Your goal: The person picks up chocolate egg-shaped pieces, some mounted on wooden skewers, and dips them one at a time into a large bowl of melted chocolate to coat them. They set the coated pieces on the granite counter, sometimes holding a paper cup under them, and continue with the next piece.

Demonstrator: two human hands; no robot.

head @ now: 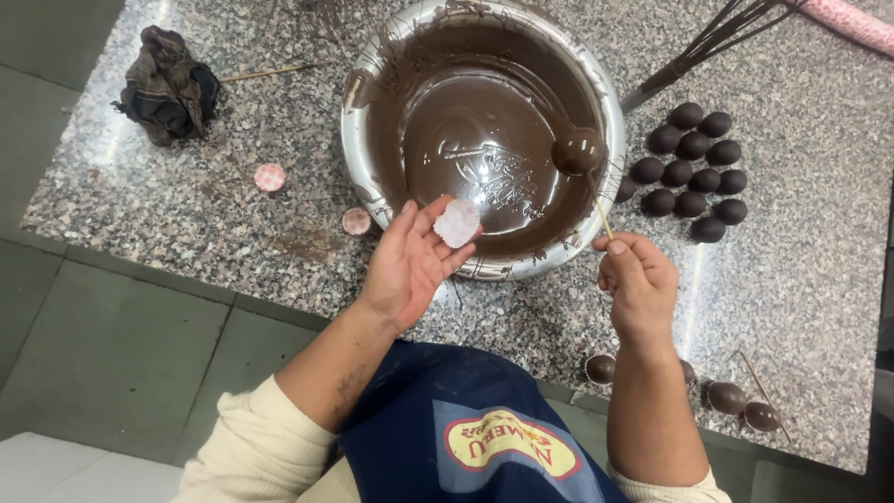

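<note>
My left hand (410, 261) is palm up at the near rim of a steel bowl (358, 140) of melted chocolate, with a small pink-and-white paper cup (457, 223) resting on its fingertips. My right hand (638, 279) pinches a thin wooden skewer (601, 212). A chocolate-coated ball (577, 151) sits on the skewer's tip, held above the chocolate near the bowl's right side.
Several coated balls (694, 172) lie in rows right of the bowl on the granite counter (801, 279). More balls (726, 398) sit at the near edge. Two paper cups (270, 177) (356, 221) lie left, a crumpled dark cloth (168, 88) far left.
</note>
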